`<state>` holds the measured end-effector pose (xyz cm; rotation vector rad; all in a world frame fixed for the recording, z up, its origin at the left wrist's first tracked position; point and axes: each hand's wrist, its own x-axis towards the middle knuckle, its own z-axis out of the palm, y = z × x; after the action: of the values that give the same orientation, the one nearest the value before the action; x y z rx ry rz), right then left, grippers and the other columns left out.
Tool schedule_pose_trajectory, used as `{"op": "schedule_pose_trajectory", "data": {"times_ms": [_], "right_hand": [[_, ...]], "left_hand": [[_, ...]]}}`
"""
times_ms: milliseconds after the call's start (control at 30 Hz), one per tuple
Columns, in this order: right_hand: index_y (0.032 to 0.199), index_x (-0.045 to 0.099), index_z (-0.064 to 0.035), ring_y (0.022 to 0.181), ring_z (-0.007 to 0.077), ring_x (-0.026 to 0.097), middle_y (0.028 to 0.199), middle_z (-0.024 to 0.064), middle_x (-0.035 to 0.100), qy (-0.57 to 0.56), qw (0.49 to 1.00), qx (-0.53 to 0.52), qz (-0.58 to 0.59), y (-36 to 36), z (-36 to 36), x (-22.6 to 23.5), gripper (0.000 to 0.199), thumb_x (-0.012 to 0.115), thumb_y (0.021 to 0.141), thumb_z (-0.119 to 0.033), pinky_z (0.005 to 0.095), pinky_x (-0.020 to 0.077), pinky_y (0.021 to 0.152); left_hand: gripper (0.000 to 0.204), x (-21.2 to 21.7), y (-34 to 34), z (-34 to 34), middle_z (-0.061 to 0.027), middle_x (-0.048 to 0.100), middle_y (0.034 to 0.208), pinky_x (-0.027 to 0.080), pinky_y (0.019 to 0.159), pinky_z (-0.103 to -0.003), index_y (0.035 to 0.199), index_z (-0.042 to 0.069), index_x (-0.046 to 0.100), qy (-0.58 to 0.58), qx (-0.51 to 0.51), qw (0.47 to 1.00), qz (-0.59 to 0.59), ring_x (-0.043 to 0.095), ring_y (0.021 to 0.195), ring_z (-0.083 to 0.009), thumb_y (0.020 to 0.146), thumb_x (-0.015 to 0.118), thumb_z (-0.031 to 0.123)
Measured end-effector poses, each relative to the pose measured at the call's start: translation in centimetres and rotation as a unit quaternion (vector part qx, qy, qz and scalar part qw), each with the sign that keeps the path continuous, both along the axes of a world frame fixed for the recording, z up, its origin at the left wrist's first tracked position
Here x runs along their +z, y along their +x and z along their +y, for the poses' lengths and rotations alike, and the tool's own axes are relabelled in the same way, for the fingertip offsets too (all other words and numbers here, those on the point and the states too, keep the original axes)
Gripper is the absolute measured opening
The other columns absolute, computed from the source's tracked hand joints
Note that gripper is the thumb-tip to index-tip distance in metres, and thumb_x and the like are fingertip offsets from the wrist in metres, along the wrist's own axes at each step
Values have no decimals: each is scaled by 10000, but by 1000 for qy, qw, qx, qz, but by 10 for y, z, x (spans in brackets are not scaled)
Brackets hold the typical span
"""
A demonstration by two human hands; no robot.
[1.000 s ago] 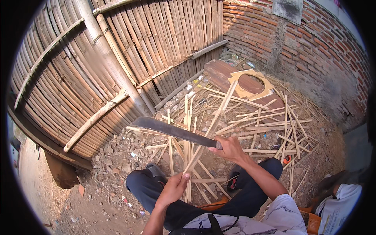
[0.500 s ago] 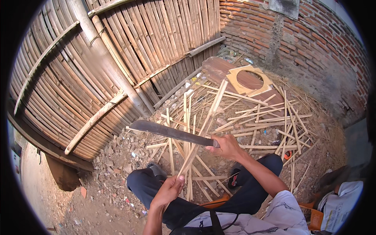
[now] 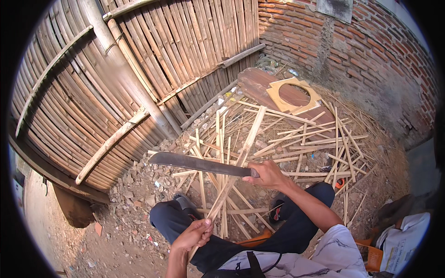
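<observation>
My right hand is closed round the handle of a machete. Its long dark blade points left and lies across a pale bamboo strip. The lower part of that strip is in the closed fingers of my left hand, in front of my left knee. From there the strip slants up and away to the right, its far end above the ground. Whether the blade's edge touches the strip I cannot tell. Below and beyond my hands, many loose bamboo strips lie crisscrossed on the ground between and past my feet.
A bamboo-slat fence stands on the left, a brick wall at the back right. A brown board lies beyond the strips, with a yellowish panel with a round hole on it. Rubble covers the left ground. A white sack is at right.
My left hand has moved down and slightly left, drawing the bamboo strip's far end lower and nearer. The machete has shifted slightly left and down, still held across the strip.
</observation>
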<state>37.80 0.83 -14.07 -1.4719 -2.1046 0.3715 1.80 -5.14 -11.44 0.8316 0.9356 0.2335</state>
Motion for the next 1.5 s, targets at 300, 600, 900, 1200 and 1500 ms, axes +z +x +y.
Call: {"op": "schedule_pose_trajectory", "data": {"times_ms": [300, 600, 900, 1200, 1500], "right_hand": [[969, 712, -11, 525, 368, 617, 509, 175, 519, -10, 996, -62, 67, 0, 2, 4, 682, 561, 939, -676, 468, 491, 554], [955, 708, 46, 454, 273, 542, 467, 121, 454, -35, 983, -159, 82, 33, 22, 10, 701, 565, 959, -641, 440, 431, 503], [989, 736, -13, 619, 387, 667, 602, 190, 627, 4, 989, -137, 45, 36, 19, 10, 769, 497, 942, -742, 501, 510, 600], [841, 667, 104, 688, 402, 671, 653, 217, 644, -141, 912, -385, 7, 194, 56, 30, 859, 484, 957, -728, 508, 510, 692], [1001, 666, -24, 439, 35, 293, 565, -81, 324, -170, 809, -344, 446, 153, 24, 30, 501, 659, 971, -524, 236, 250, 409]], "left_hand": [[402, 0, -9, 5, 50, 320, 612, 190, 402, -228, 820, 126, 428, -68, 18, 997, -44, 242, 467, -47, 1123, 426, 390], [410, 2, -6, 2, 47, 341, 598, 205, 393, -224, 814, 121, 443, -23, 19, 1000, 2, 268, 460, -43, 1113, 452, 401], [383, 14, -7, 2, 46, 356, 638, 214, 403, -233, 826, 123, 446, -36, -3, 999, -2, 276, 481, -50, 1116, 464, 373], [403, 60, -96, -4, 42, 376, 611, 247, 415, -243, 826, 87, 516, 56, 13, 988, 144, 302, 478, -62, 1107, 486, 374], [454, 101, -113, 102, 62, 390, 623, 276, 486, -258, 798, 78, 522, 534, 101, 785, 298, 355, 548, -47, 1111, 470, 402]]}}
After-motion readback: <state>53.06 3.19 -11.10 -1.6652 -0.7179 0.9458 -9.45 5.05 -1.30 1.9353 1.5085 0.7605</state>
